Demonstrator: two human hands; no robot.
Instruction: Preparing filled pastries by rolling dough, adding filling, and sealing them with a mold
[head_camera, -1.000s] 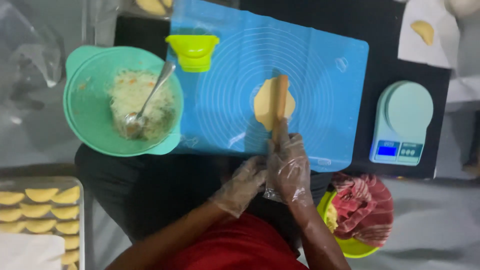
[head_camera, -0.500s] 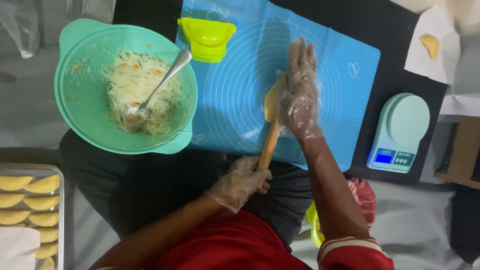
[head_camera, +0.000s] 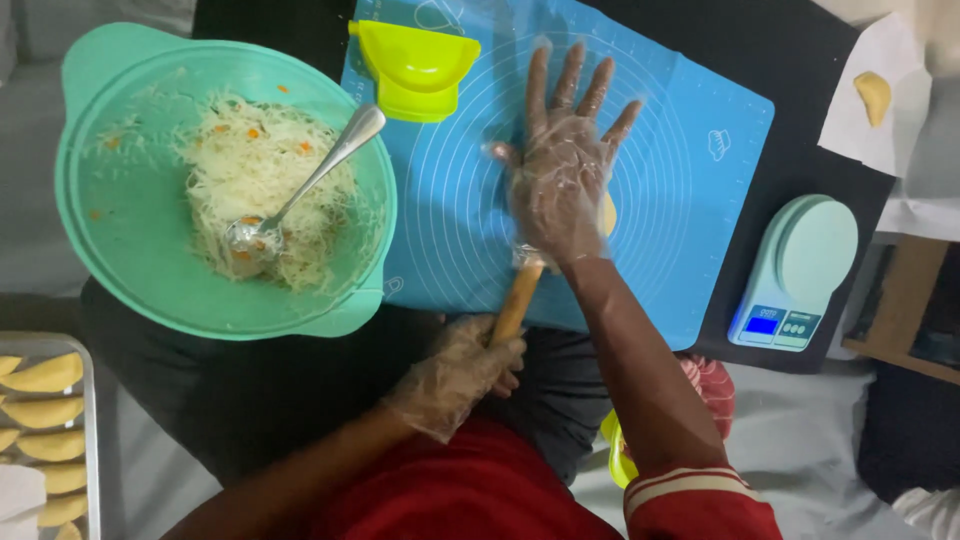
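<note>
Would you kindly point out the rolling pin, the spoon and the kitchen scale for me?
rolling pin (head_camera: 517, 303), head view, on the bare wooden stretch between the two hands.
spoon (head_camera: 318, 172), head view, on the middle of its metal handle.
kitchen scale (head_camera: 816, 249), head view, on the round weighing plate.

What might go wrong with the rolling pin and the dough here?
The right hand presses flat on the rolling pin over the dough, which is almost hidden, so it might roll out uneven or stick to the mat. The left hand holds only the pin's near end, off the mat's edge, so the pin might slip or tilt.
</note>
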